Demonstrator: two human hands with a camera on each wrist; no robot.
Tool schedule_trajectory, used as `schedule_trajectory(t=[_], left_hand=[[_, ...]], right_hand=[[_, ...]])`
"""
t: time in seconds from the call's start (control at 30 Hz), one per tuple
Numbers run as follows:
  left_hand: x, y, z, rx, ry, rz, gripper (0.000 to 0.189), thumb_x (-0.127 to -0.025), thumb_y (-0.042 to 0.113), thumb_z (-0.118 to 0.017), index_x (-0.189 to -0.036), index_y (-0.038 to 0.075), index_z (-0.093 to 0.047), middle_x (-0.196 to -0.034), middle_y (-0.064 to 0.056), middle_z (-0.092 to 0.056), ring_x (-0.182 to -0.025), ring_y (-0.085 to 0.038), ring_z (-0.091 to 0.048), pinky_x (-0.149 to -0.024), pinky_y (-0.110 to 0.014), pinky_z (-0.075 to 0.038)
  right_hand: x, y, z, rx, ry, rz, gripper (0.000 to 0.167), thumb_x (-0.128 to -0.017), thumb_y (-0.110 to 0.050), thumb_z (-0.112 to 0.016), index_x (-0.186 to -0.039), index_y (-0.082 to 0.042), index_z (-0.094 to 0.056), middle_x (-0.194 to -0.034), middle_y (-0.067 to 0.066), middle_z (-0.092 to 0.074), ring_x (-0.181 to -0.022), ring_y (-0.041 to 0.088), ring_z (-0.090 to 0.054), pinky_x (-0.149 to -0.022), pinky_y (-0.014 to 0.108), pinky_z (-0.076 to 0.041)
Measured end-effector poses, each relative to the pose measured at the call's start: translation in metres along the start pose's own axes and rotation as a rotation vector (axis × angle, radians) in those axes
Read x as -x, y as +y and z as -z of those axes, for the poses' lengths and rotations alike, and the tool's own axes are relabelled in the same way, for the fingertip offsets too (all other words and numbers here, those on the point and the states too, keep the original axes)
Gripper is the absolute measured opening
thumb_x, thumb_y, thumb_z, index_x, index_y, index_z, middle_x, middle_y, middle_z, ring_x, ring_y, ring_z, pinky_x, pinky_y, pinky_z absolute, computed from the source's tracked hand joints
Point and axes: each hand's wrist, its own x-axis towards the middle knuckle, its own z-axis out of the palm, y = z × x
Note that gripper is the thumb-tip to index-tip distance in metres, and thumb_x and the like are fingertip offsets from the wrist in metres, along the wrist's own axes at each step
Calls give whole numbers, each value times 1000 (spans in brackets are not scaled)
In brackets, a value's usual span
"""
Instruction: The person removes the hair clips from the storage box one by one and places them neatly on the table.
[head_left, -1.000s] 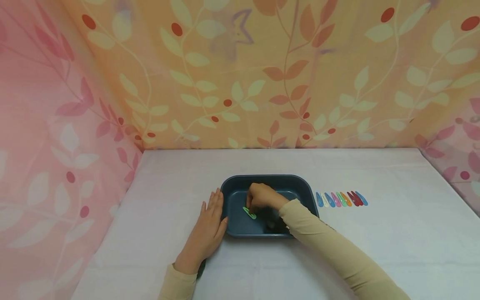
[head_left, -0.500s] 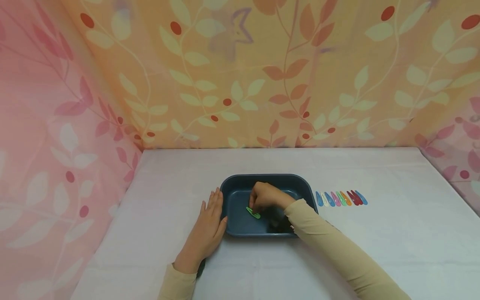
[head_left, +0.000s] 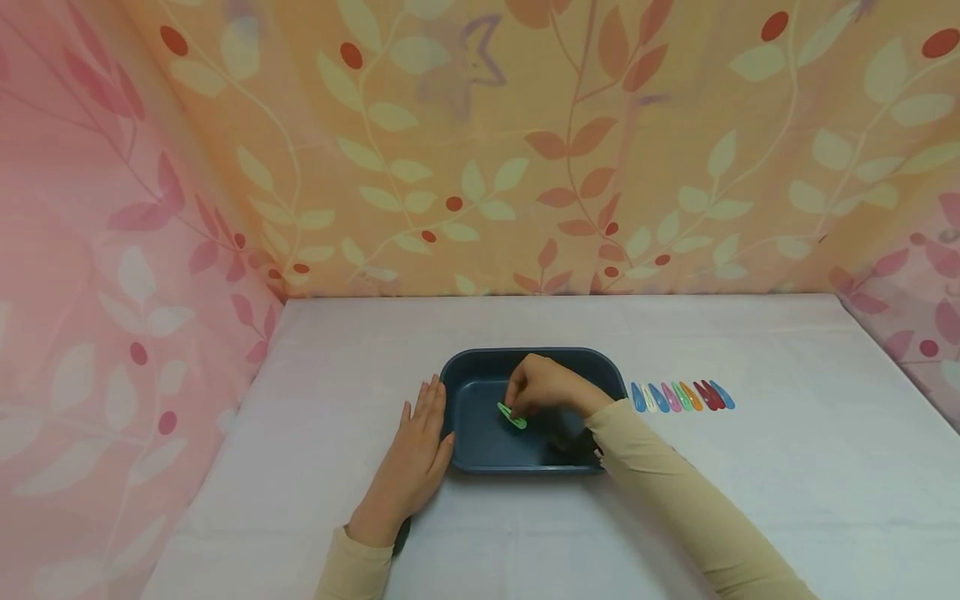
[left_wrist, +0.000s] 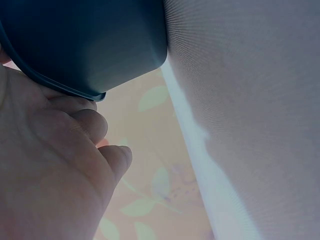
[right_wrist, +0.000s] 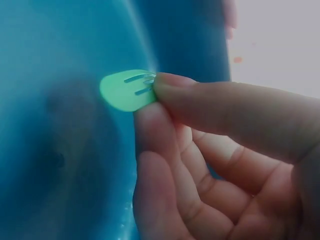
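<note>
Between thumb and fingertip my right hand (head_left: 546, 387) pinches a green snap hair clip (head_left: 513, 416), over the inside of a dark blue tray (head_left: 480, 469). In the right wrist view the clip's (right_wrist: 122, 91) broad, slotted end sticks out past the fingertips, and its other end is hidden by them. My left hand (head_left: 417, 446) rests along the tray's left side with its fingers straight. The left wrist view has that palm (left_wrist: 55, 150) against the rim, beneath the tray's outer wall (left_wrist: 125, 55).
A row of several hair clips (head_left: 682, 397) in blue, white, pink, green, orange and dark red lies right of the tray on the white-covered table (head_left: 337, 350). Patterned cloth (head_left: 480, 150) hangs behind the table and at its sides.
My right hand has moved right and slightly up within the tray, carrying the green hair clip along. The left hand and the row of clips stay where they were.
</note>
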Motion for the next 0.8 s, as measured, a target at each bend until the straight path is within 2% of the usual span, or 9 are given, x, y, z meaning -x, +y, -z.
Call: schedule_trajectory(t=[0.2,0.5,0.8], left_hand=[[0,0,0,-7,1,0,63,-94,13,-53,-145,-10,-22,-153,-22,-18,-140,-37,-19,-107,-58,-19],[0,0,1,-2,-13,10,63,-95,14,-52,-145,-10,-21,-153,-22,-17,-140,-36,-18,-108,-58,-18],[0,0,0,-1,-10,5,63,-95,14,-52,-145,-10,-22,-154,-22,-17,-140,-37,-19,-107,-59,-18]], right_hand=[[11,2,8,-60,12,41,6,-72,4,-70,-78,3,-70,-67,5,-66,-59,12,-59,-59,29,-52],[23,9,16,-135,36,49,9,-73,5,-69,-81,6,-69,-68,7,-67,-60,13,-61,-61,31,-53],[35,16,26,-133,79,70,7,-76,1,-70,-81,4,-69,-68,6,-66,-61,15,-61,-63,31,-53]])
